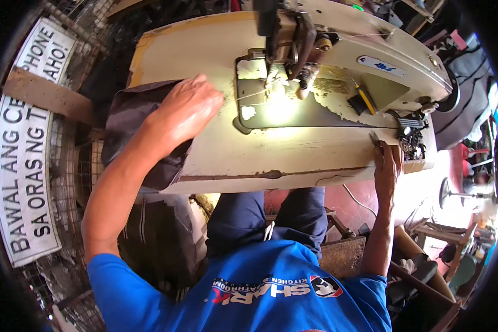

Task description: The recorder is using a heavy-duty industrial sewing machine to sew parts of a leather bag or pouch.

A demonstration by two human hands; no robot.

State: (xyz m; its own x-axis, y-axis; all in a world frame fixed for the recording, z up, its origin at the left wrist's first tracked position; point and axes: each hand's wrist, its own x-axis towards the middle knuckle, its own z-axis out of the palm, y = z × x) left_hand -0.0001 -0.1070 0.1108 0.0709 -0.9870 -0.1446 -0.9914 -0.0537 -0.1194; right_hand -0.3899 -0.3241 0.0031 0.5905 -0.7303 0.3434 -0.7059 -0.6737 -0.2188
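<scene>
My left hand (189,108) is closed in a pinch above the table, left of the sewing machine (343,47). A thin pale thread (249,96) stretches between its fingertips and the lit needle area. Beneath that wrist and forearm lies a dark brown piece of fabric (138,108), draped over the table's left end. At the right front edge, my right hand (388,163) is closed around a small metal tool (374,138) whose pointed tip sticks out past the fingers. The rest of that tool is hidden in the hand.
A yellow-and-black cutter (365,98) rests by the machine's base. Small dark parts fill a tray (412,141) at the table's right end. A wire grille with a white sign (27,182) stands at left. A fan (445,191) is at far right.
</scene>
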